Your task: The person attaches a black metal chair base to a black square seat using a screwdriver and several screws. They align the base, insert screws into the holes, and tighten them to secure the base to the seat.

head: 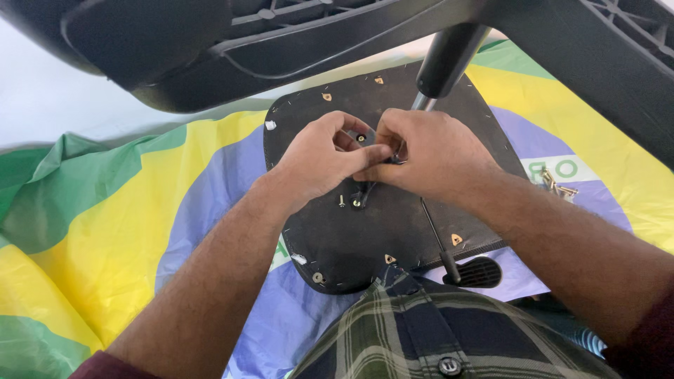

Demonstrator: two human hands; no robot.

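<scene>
The black seat base [372, 231] is lying upside down on a green, yellow and blue cloth [126, 217], its near edge touching the person's plaid shirt [428, 330], with a black-handled screwdriver [441, 242] resting on its near right corner. Both hands are meeting over the middle of the base, the left hand [319, 160] and the right hand [435, 154] pinching together on a small dark metal fitting [388, 158] just above a loose screw [342, 201]. Loose brass-coloured screws [556, 184] are lying on the cloth beyond the base's right edge beside green lettering on a white band, and black chair parts [281, 42] are hanging over the far edge.
</scene>
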